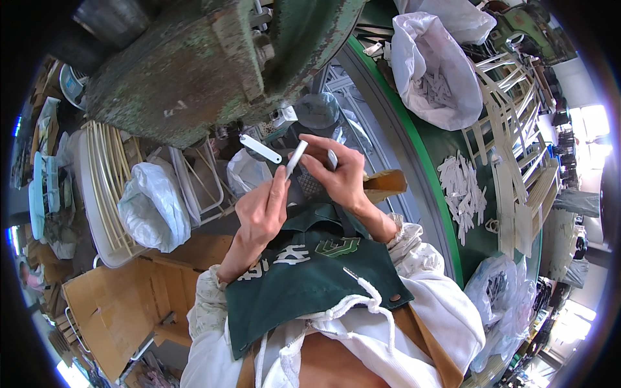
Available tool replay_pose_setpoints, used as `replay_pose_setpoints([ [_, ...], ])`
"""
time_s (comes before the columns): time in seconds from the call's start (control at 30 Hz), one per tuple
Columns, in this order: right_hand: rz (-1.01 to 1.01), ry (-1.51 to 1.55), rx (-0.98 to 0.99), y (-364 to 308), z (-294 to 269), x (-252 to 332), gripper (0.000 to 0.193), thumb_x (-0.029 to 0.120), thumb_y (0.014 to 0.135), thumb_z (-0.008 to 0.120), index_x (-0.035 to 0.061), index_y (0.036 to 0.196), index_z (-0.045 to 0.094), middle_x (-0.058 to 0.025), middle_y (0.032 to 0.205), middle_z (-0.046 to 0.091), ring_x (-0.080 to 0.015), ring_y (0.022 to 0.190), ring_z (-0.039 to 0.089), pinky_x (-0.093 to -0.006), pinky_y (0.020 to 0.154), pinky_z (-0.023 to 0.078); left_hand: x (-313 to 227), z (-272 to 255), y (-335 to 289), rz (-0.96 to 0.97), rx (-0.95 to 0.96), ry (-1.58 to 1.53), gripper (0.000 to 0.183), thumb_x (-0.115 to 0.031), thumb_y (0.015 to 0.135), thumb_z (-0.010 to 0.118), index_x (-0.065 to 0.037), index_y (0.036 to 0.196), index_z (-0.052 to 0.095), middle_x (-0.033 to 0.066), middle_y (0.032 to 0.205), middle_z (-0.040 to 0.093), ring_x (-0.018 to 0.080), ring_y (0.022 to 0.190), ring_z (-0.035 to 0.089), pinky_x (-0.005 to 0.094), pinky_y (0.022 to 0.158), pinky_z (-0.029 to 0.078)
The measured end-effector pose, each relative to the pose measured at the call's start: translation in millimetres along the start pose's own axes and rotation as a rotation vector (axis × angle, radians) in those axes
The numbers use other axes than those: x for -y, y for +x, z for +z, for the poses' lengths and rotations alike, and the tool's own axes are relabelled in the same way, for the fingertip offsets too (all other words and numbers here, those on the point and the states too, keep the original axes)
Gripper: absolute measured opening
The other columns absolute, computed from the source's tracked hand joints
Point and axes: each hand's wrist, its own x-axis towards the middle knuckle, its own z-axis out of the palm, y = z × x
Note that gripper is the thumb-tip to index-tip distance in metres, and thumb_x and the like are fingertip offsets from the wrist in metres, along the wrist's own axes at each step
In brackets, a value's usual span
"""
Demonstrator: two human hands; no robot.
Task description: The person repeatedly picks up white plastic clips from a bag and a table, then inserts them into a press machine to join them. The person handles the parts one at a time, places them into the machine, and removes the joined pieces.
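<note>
In front of my chest, both hands are raised close together. Between the fingertips of my left hand [262,205] and right hand [341,173] is a narrow white strip [296,159], tilted up to the right and pinched by both. A shiny grey piece with a rounded end [332,160] sticks out between my right fingers; the rest of it is hidden in the hand. Just beyond my left fingertips is a flat white strip with rounded ends and small holes [260,149]. Whether it touches my left hand, I cannot tell.
A worn green machine [187,77] looms ahead. On the right, a green-edged table [414,132] bears a white sack of pieces [436,71], a pile of white strips [462,194] and long flat strips [511,174]. Left are a plastic bag [155,207] and a cardboard box [107,297].
</note>
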Motion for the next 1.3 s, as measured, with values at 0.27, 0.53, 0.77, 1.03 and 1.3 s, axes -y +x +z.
replay_pose_setpoints([
  [0.27, -0.288, 0.21, -0.131, -21.9, -18.1, 2.0, 0.033, -0.004, 0.08, 0.059, -0.0081, 0.113, 0.053, -0.0159, 0.092, 0.067, -0.0108, 0.073, 0.063, -0.0206, 0.063, 0.049, -15.0, -8.1, 31.0, 0.366, 0.053, 0.137, 0.03, -0.002, 0.079, 0.065, 0.011, 0.106, 0.062, 0.0123, 0.075, 0.063, 0.0155, 0.055, 0.058, 0.0226, 0.047, 0.042],
  [0.53, -0.324, 0.008, -0.308, -26.5, -29.0, 3.1, 0.032, -0.01, 0.077, 0.057, -0.0082, 0.109, 0.055, -0.0139, 0.09, 0.067, -0.0063, 0.067, 0.059, -0.0173, 0.058, 0.046, -24.5, 8.0, 45.6, 0.326, 0.065, 0.056, 0.026, 0.0, 0.079, 0.064, 0.007, 0.104, 0.064, 0.0078, 0.073, 0.062, 0.0149, 0.058, 0.057, 0.0256, 0.052, 0.039],
  [0.77, -0.21, -0.05, -0.042, -17.1, -62.9, 8.6, 0.034, -0.009, 0.078, 0.056, -0.0061, 0.112, 0.06, -0.009, 0.083, 0.067, -0.0105, 0.072, 0.063, -0.021, 0.065, 0.048, -43.3, 7.2, 45.9, -0.819, 0.366, -0.87, 0.015, -0.011, 0.091, 0.056, 0.003, 0.092, 0.061, 0.0022, 0.056, 0.053, 0.0073, 0.047, 0.047, 0.0221, 0.045, 0.035],
  [1.03, -0.116, -0.006, 0.095, -15.9, -83.0, 7.7, 0.039, -0.007, 0.076, 0.057, -0.0034, 0.115, 0.06, -0.0062, 0.078, 0.062, -0.0071, 0.061, 0.054, -0.0222, 0.055, 0.041, -46.6, 7.5, 64.1, -0.924, 0.503, -0.826, 0.019, -0.005, 0.084, 0.054, 0.007, 0.095, 0.064, 0.0027, 0.063, 0.06, 0.005, 0.056, 0.05, 0.022, 0.051, 0.04],
  [1.3, -0.327, -0.322, 0.276, -17.8, -103.7, -2.5, 0.037, 0.005, 0.079, 0.066, -0.0032, 0.113, 0.057, -0.0163, 0.088, 0.063, -0.0296, 0.062, 0.062, -0.0354, 0.054, 0.049, -76.0, 19.1, 74.0, -0.682, 0.513, -0.497, 0.014, -0.001, 0.077, 0.059, 0.003, 0.089, 0.063, 0.0133, 0.055, 0.054, 0.0222, 0.046, 0.055, 0.0315, 0.044, 0.04],
])
